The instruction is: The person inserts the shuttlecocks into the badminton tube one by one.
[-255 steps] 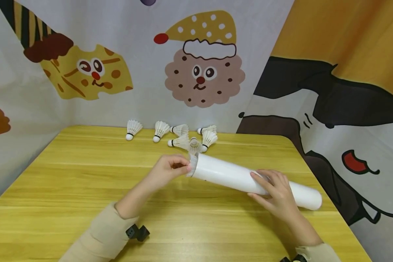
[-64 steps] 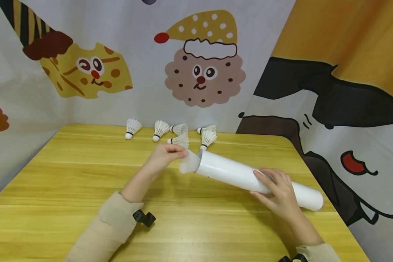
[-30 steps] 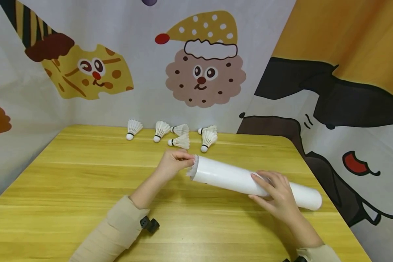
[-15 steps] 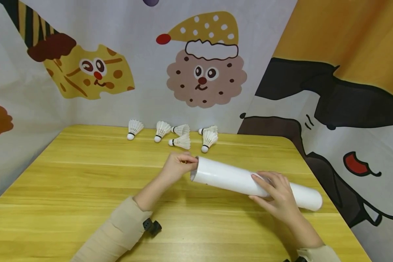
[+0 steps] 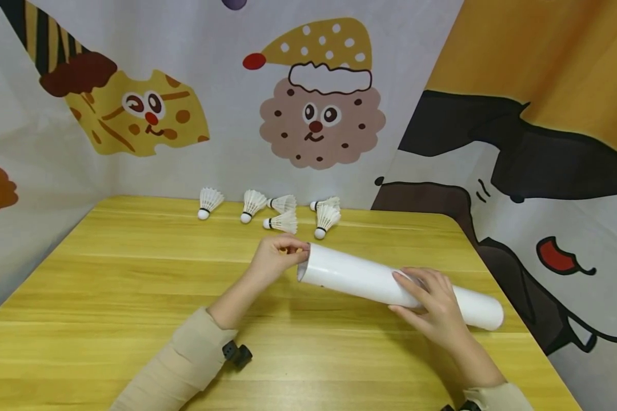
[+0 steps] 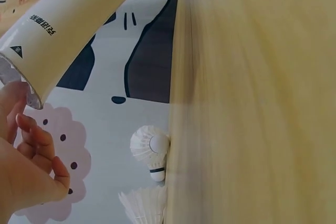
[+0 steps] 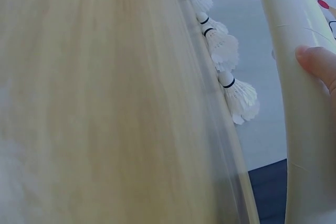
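My right hand (image 5: 434, 305) grips a long white shuttlecock tube (image 5: 360, 274) around its middle, tilted with its mouth up toward the left. At that mouth is my left hand (image 5: 277, 257), thumb and index finger brought together at the rim, the other fingers bent. In the left wrist view, the feather skirt of a shuttlecock (image 6: 7, 72) shows just inside the mouth, the left fingertips right at it. The rest of this shuttlecock is hidden in the tube. The right wrist view shows the right thumb (image 7: 315, 61) pressed along the tube's side.
Several white shuttlecocks lie along the back edge of the wooden table (image 5: 133, 297), one apart at the left (image 5: 209, 203) and a pair (image 5: 327, 218) behind the tube's mouth. A printed curtain (image 5: 226, 114) hangs right behind the table.
Since the earliest frame, one shuttlecock has gone from the table's group. My left hand brought it to the tube and slid it inside, skirt last. The right hand kept its grip.
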The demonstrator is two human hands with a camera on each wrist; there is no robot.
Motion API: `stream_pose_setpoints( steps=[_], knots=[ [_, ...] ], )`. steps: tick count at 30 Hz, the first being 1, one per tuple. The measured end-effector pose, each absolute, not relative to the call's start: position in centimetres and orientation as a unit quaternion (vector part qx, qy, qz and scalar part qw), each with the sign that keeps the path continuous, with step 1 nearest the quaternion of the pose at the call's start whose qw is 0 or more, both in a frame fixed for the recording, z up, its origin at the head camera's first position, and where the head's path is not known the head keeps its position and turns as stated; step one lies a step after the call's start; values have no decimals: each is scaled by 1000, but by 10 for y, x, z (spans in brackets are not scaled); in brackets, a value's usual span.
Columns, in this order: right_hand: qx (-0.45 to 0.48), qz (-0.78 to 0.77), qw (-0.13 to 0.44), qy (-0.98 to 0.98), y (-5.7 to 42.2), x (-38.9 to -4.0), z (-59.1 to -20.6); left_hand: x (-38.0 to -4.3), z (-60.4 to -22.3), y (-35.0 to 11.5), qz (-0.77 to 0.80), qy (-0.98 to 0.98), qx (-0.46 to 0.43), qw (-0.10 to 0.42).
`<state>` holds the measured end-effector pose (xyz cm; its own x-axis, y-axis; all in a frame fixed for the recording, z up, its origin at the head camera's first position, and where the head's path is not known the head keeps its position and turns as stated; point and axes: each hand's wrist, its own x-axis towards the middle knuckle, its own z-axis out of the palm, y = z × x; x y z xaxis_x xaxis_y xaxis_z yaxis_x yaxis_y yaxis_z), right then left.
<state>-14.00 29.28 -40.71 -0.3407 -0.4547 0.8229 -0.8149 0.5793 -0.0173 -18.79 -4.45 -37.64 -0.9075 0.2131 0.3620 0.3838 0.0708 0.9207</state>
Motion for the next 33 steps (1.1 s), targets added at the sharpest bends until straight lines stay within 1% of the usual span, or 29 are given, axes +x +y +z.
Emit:
stream_pose_setpoints(
  steps=[3,5,10,14,17,22,24,29,33],
  knots=[
    [398,219,408,-792,294,-140,-408,-179,-362,-46,-640,-736,-209,72],
    [395,219,408,-793,294,-140,-408,-178,-360,-46,-633,-741,-213,73],
    [389,219,407,-797,298,-139,-409,-192,-384,-46,-618,-734,-266,87],
    [384,221,409,-798,300,-138,-409,-194,-389,-45,-597,-734,-304,110],
    [382,222,410,-798,301,-138,-409,-194,-388,-45,-566,-744,-320,150],
    [382,220,410,-798,302,-138,-409,-195,-383,-45,-474,-776,-334,249],
    [382,219,410,-799,302,-138,-409,-194,-381,-46,-445,-786,-332,272],
    [385,217,412,-797,302,-139,-409,-198,-381,-52,-423,-799,-320,283],
    [389,217,414,-794,301,-141,-410,-210,-385,-62,-427,-805,-302,279]
  ],
)
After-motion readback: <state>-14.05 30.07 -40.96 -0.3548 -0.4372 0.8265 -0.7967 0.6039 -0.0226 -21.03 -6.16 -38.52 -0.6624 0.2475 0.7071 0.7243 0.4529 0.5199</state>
